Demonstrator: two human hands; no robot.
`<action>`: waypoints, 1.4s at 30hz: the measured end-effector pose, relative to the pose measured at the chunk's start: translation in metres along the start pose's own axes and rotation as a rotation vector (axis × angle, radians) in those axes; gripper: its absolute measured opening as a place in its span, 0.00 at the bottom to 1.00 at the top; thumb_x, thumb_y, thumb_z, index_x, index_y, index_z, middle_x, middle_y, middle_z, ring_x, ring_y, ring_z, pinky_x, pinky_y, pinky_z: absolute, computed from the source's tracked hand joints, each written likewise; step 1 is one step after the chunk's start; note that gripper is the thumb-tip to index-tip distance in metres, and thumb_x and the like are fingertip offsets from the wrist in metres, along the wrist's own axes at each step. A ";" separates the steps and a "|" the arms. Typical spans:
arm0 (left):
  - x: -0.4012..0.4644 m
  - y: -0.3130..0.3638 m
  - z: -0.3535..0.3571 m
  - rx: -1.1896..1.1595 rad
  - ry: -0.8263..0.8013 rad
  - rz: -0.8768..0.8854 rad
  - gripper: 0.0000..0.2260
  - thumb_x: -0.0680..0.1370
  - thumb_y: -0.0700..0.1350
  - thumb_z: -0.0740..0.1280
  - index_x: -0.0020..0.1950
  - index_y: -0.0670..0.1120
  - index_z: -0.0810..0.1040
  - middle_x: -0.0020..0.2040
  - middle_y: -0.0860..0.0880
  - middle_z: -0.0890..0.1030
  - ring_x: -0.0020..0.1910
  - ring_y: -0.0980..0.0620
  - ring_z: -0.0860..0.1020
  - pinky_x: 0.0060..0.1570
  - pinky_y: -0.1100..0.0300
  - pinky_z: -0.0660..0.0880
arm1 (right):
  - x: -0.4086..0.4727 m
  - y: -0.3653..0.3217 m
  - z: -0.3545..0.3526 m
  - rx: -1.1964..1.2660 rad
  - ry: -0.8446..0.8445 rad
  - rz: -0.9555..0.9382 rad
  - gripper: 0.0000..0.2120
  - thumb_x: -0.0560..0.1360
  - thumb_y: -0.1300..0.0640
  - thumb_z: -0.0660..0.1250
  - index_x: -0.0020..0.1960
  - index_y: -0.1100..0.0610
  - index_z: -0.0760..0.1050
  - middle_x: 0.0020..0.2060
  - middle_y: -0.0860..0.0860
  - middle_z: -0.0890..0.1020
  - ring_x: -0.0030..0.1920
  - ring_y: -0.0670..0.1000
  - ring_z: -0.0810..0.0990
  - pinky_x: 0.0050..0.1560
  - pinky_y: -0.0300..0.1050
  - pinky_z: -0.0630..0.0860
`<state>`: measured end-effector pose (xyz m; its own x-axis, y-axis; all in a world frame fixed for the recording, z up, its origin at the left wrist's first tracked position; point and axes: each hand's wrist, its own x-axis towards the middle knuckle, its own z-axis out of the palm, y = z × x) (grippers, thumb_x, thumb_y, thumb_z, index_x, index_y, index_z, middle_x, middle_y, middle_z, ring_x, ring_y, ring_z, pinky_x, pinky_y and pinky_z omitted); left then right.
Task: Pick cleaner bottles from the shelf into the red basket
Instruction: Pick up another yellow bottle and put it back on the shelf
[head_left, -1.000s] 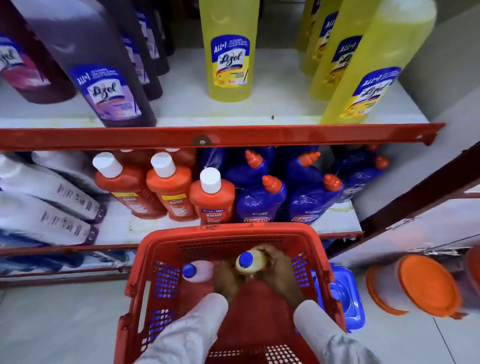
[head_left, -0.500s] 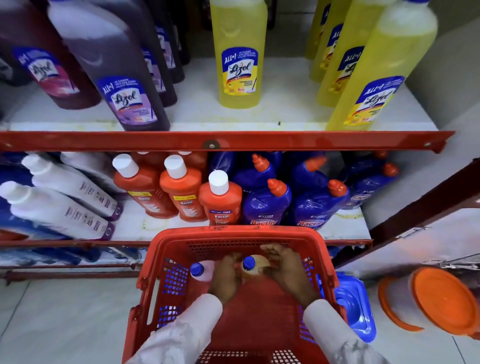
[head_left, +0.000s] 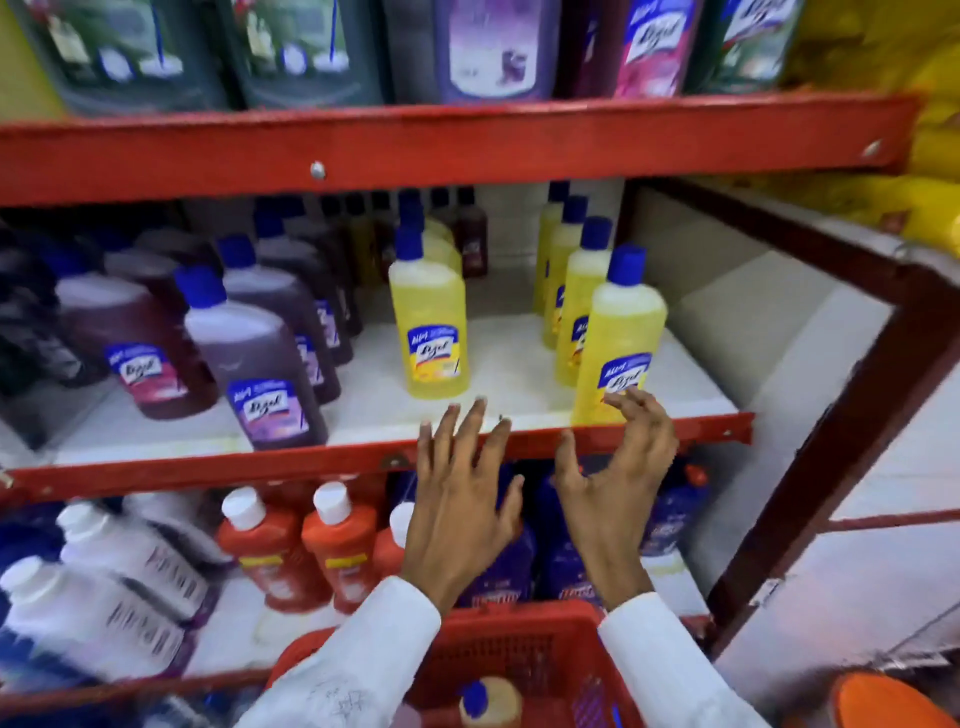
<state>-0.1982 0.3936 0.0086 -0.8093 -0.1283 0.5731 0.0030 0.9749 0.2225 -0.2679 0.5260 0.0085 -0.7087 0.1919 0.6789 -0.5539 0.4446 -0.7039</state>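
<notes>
Red shelf (head_left: 675, 434) w/ yellow cleaner bottles (head_left: 618, 338). Our left hand (head_left: 462, 499) and right hand (head_left: 618, 478) spread, empty, near front bottle. Red basket (head_left: 519, 639) below holds one bottle (head_left: 488, 701).

hands: left hand (head_left: 460, 512) and right hand (head_left: 615, 480) sat at the middle shelf (head_left: 208, 460) front edge
bottle (head_left: 618, 338): stood at right hand's 12 o'clock
basket (head_left: 524, 652): lay at 6 o'clock below the hands, one bottle inside (head_left: 488, 704)

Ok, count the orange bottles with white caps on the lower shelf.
3, side by side: left orange bottle, middle orange bottle, right orange bottle half behind the left hand. Others may hide behind.
</notes>
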 end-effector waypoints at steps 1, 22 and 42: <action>0.005 -0.002 0.004 0.011 -0.019 -0.021 0.25 0.76 0.54 0.63 0.72 0.49 0.65 0.76 0.44 0.63 0.76 0.41 0.57 0.73 0.38 0.55 | 0.011 0.001 0.003 -0.033 0.024 0.039 0.29 0.68 0.57 0.76 0.65 0.61 0.71 0.67 0.59 0.73 0.67 0.60 0.70 0.70 0.46 0.61; 0.014 -0.024 0.040 -0.113 -0.129 -0.089 0.23 0.77 0.57 0.59 0.71 0.54 0.66 0.71 0.49 0.72 0.72 0.48 0.64 0.75 0.43 0.49 | 0.128 -0.006 -0.025 1.133 -0.523 0.564 0.29 0.64 0.41 0.77 0.57 0.56 0.76 0.47 0.52 0.84 0.47 0.52 0.84 0.50 0.53 0.82; 0.016 -0.027 0.036 -0.125 -0.172 -0.090 0.24 0.75 0.53 0.62 0.72 0.56 0.65 0.70 0.49 0.73 0.70 0.48 0.67 0.74 0.41 0.53 | 0.070 -0.012 -0.019 0.052 0.157 -0.242 0.38 0.61 0.62 0.83 0.63 0.58 0.64 0.59 0.52 0.69 0.60 0.56 0.71 0.60 0.71 0.72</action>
<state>-0.2321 0.3722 -0.0166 -0.8980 -0.1702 0.4058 -0.0094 0.9294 0.3690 -0.3024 0.5507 0.0679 -0.4793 0.2211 0.8494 -0.7232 0.4488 -0.5249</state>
